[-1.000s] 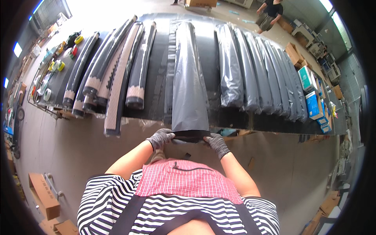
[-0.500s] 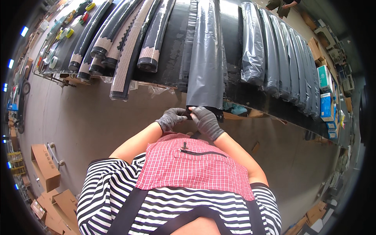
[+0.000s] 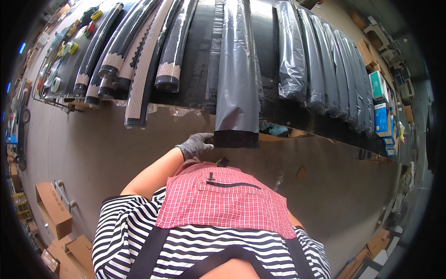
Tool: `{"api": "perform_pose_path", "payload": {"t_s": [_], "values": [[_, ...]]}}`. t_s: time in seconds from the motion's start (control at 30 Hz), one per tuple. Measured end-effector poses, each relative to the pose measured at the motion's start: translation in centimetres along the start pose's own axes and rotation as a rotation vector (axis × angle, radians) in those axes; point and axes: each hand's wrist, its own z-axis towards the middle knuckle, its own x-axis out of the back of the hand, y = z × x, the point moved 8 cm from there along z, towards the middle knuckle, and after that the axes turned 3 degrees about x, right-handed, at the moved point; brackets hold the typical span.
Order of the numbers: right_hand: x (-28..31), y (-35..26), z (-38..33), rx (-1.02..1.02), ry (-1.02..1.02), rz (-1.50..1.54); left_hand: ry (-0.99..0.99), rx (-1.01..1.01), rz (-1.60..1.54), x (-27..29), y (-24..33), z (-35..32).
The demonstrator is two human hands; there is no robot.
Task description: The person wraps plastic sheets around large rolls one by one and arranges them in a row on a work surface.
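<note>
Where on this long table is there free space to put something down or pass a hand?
The only bare strip of the black table runs between the mesh-ended rolls and the grey bagged roll that the left hand touches. Left of it the rolls crowd together; right of it, the wrapped rolls lie tightly packed.

Bagged roll [image 3: 239,79] on table [image 3: 195,60], end overhanging near edge. Left hand [image 3: 196,145] just left of that end. Open rolls [image 3: 134,56] farther left, bagged rolls [image 3: 325,65] right.
</note>
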Motion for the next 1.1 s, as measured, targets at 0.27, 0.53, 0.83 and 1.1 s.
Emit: {"api": "perform_pose_path", "payload": {"t_s": [0.27,0.53,0.83,1.1], "values": [[30.8,-17.0,-5.0,0.574,1.078,0.201,0.448,-0.858,1.483,1.5,8.4,0.0],[41.9,-28.0,-10.2,1.258,1.262,-0.154,0.304,-1.148,1.503,-0.2,9.5,1.7],[43.8,-24.2,-0.8,0.904,0.496,1.567,0.432,-0.640,-0.172,5.3,7.1,4.8],[45.6,-25.3,-0.7,0.520,0.934,1.206,0.732,-0.141,-0.504,6.2,2.5,6.9]]}}
